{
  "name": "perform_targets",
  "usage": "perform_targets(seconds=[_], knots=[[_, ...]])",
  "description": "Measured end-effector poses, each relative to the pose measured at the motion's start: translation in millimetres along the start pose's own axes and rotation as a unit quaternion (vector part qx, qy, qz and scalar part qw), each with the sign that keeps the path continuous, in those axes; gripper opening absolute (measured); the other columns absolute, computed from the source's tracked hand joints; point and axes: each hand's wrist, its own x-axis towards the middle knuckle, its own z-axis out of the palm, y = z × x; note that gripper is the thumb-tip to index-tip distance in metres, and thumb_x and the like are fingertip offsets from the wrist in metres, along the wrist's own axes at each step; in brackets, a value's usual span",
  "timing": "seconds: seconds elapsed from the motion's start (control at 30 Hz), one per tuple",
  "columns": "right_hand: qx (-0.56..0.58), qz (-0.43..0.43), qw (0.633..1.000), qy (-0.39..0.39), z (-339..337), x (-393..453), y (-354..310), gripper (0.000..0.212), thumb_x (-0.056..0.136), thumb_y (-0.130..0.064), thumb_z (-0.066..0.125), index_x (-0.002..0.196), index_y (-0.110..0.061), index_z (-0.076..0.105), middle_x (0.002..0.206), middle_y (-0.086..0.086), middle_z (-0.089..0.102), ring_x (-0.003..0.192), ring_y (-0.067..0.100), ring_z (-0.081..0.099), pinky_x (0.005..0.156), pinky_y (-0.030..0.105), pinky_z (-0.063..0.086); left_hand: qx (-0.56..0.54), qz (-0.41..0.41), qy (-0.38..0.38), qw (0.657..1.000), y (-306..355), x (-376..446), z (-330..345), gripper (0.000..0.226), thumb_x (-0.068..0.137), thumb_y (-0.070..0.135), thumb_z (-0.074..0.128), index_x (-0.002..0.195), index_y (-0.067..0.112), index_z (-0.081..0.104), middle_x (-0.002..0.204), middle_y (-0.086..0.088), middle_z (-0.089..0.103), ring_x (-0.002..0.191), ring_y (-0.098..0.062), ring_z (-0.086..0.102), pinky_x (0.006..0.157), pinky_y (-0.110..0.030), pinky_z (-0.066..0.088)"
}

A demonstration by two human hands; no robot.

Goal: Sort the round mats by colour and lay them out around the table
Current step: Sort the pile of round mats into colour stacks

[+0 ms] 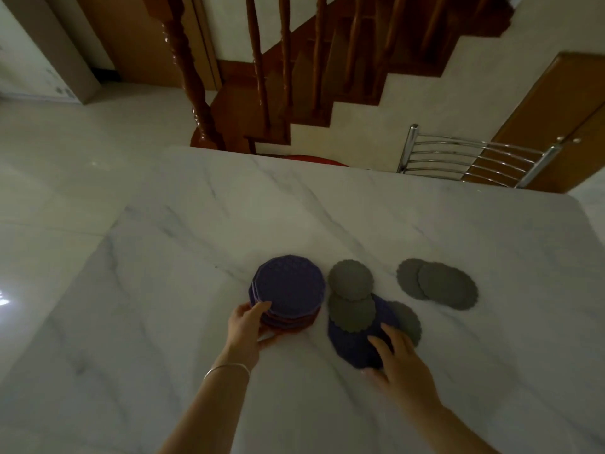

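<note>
A stack of round mats, purple on top with reddish ones lower down, stands on the white marble table. My left hand grips the stack's near-left side. To its right a loose purple mat lies flat under two small grey mats, with another grey mat at its right edge. My right hand rests on this purple mat with spread fingers. Two overlapping grey mats lie farther right.
A metal chair back stands at the table's far right edge, and a red seat shows at the far edge. A wooden staircase rises beyond. Pale tiled floor lies to the left.
</note>
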Motion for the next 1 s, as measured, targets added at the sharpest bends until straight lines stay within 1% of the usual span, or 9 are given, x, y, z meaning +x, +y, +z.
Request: perform_targets(seconds=[0.1,0.13,0.23,0.33,0.47,0.57,0.73,0.87,1.0], knots=[[-0.11,-0.089,0.989,0.052,-6,4,3,0.049,0.059,-0.047,0.083,0.097,-0.017,0.074,0.106,0.016,0.07,0.09,0.033,0.07,0.051,0.03,0.058,0.002,-0.003,-0.004,1.0,1,-1,0,0.024,0.085,0.017,0.065,0.106,0.011,0.054,0.097,-0.009,0.061,0.083,-0.03,0.064,0.061,-0.036,0.054],[-0.134,-0.127,0.98,0.073,-6,4,7,0.036,0.076,-0.047,0.069,0.096,-0.018,0.075,0.103,0.015,0.072,0.088,0.032,0.07,0.051,0.03,0.058,0.002,-0.004,-0.005,1.0,1,-2,1,0.024,0.086,0.016,0.065,0.106,0.011,0.054,0.097,-0.009,0.061,0.082,-0.03,0.064,0.061,-0.036,0.054],[-0.152,-0.225,0.95,0.156,-6,7,21,0.058,0.101,-0.033,0.02,0.094,-0.016,0.075,0.094,0.014,0.074,0.079,0.027,0.072,0.047,0.027,0.057,-0.002,-0.005,-0.008,1.0,2,-2,2,0.025,0.086,0.016,0.065,0.107,0.011,0.053,0.098,-0.01,0.061,0.081,-0.03,0.064,0.062,-0.036,0.054],[-0.125,-0.274,0.927,0.225,-32,20,19,0.054,0.1,-0.021,0.025,0.085,-0.007,0.075,0.079,0.012,0.075,0.061,0.021,0.07,0.042,0.024,0.053,-0.006,-0.009,-0.014,1.0,3,-3,1,0.026,0.085,0.017,0.066,0.107,0.011,0.054,0.102,-0.011,0.061,0.084,-0.031,0.065,0.061,-0.037,0.055],[-0.021,-0.172,0.942,0.289,-90,43,-1,0.034,0.089,-0.022,0.043,0.083,-0.006,0.072,0.055,0.007,0.067,0.039,0.021,0.058,0.036,0.022,0.044,-0.016,-0.013,-0.024,0.999,4,-5,-2,0.017,0.085,0.02,0.065,0.097,0.015,0.055,0.099,-0.01,0.059,0.081,-0.029,0.065,0.052,-0.033,0.055],[0.067,-0.09,0.954,0.279,-122,62,-21,0.024,0.085,-0.019,0.05,0.089,-0.004,0.068,0.058,0.007,0.068,0.043,0.021,0.059,0.044,0.018,0.04,-0.043,-0.03,-0.026,0.998,7,-6,-4,0.021,0.085,0.026,0.063,0.1,0.013,0.056,0.093,-0.01,0.057,0.077,-0.028,0.064,0.049,-0.033,0.055],[0.123,-0.087,0.944,0.293,-126,91,-70,0.016,0.086,-0.008,0.06,0.1,-0.003,0.066,0.081,0.014,0.073,0.064,0.03,0.068,0.052,0.035,0.054,-0.081,-0.063,-0.044,0.994,12,-8,-6,0.034,0.087,0.048,0.049,0.096,0.016,0.057,0.093,-0.01,0.063,0.079,-0.029,0.063,0.052,-0.034,0.055],[0.055,-0.15,0.935,0.318,-105,107,-106,0.018,0.079,-0.007,0.067,0.096,-0.008,0.071,0.073,0.007,0.073,0.055,0.024,0.067,0.042,0.028,0.052,-0.09,-0.072,-0.051,0.992,18,-8,-10,0.046,0.089,0.058,0.043,0.098,0.016,0.059,0.097,-0.012,0.064,0.082,-0.029,0.065,0.056,-0.035,0.054],[0.024,-0.254,0.932,0.257,-66,106,-118,0.033,0.062,-0.003,0.08,0.095,-0.009,0.074,0.091,0.006,0.076,0.076,0.017,0.073,0.053,0.028,0.059,-0.101,-0.073,-0.065,0.99,21,-6,-15,0.048,0.087,0.059,0.045,0.103,0.016,0.06,0.1,-0.014,0.066,0.09,-0.032,0.065,0.064,-0.041,0.056]])
